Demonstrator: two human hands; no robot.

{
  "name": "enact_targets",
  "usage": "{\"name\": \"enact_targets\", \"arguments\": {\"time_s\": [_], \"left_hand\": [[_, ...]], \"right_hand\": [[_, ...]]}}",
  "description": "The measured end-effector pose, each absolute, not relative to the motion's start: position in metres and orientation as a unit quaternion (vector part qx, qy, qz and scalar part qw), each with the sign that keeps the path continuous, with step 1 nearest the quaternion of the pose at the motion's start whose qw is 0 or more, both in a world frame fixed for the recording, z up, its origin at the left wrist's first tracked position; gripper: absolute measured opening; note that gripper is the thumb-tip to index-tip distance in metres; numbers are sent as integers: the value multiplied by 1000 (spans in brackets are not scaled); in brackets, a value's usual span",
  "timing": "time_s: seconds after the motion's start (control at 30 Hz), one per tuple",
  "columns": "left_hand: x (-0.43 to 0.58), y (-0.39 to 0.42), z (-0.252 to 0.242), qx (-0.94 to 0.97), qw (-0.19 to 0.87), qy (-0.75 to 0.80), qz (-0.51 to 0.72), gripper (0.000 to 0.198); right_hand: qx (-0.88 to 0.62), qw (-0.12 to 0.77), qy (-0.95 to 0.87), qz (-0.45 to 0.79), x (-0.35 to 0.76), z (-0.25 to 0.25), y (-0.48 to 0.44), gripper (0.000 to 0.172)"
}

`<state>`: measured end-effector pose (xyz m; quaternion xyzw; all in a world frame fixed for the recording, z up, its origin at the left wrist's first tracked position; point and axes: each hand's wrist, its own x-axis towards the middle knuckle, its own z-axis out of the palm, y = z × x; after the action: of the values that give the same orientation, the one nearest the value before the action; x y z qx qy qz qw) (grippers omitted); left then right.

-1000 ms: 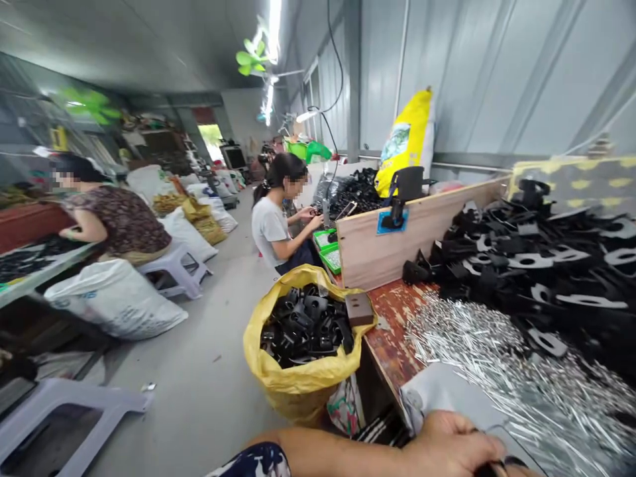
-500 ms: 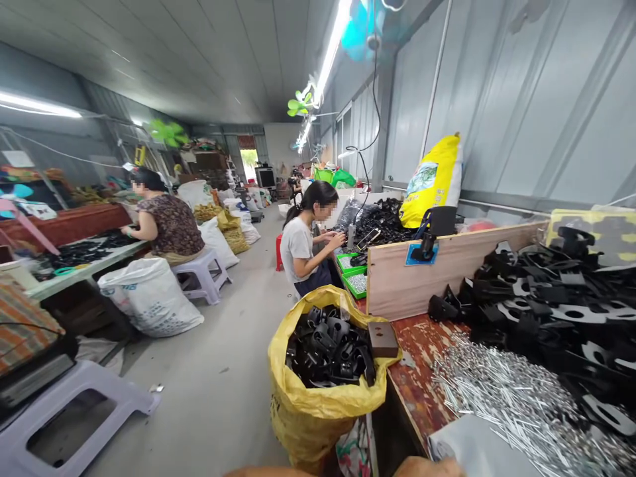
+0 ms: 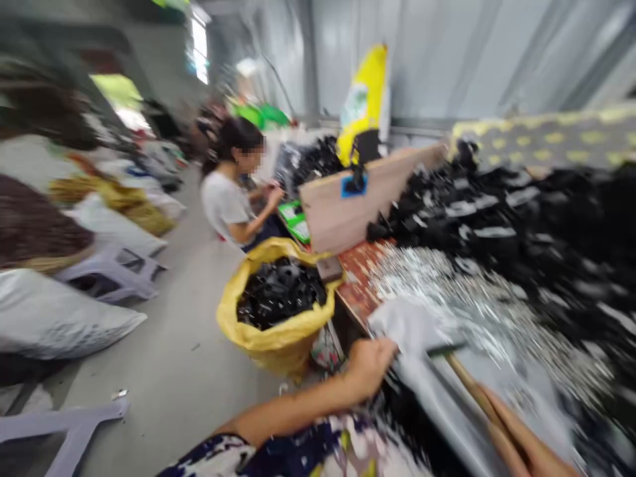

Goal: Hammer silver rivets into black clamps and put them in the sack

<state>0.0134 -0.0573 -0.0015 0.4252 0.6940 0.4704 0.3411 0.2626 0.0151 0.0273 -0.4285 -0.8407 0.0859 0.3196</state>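
My left hand [image 3: 371,364] is closed at the near corner of a grey plastic sheet [image 3: 427,391], its fingers wrapped on the edge. My right hand [image 3: 521,437], blurred at the lower right, grips the wooden handle of a hammer [image 3: 472,384]. The hammer's dark head lies over the sheet, to the right of my left hand. Beyond the sheet, a heap of shiny metal pins [image 3: 447,278] spreads over the worn red tabletop [image 3: 360,271]. Black plastic parts [image 3: 477,218] are piled behind the pins.
A yellow sack [image 3: 278,341] of black parts stands left of the table, a brown block [image 3: 330,269] at its rim. A wooden board [image 3: 342,218] divides the table. A co-worker [image 3: 233,192] sits beyond. A plastic stool [image 3: 74,424] stands at the lower left.
My view has swung right and down. Both forearms have come into view, along with the hammer in my right hand. More of the grey sheet shows.
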Motion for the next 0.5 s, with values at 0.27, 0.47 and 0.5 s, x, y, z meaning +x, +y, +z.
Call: {"name": "enact_targets", "arguments": {"time_s": [0.27, 0.47, 0.5], "left_hand": [[10, -47, -41, 435, 372, 678, 461, 50], [11, -47, -40, 441, 340, 680, 477, 47], [11, -47, -40, 439, 339, 682, 477, 47]], "right_hand": [[-404, 282, -862, 124, 286, 42, -32, 60], [-368, 248, -895, 49, 251, 25, -23, 59], [-369, 223, -902, 36, 248, 21, -21, 58]]}}
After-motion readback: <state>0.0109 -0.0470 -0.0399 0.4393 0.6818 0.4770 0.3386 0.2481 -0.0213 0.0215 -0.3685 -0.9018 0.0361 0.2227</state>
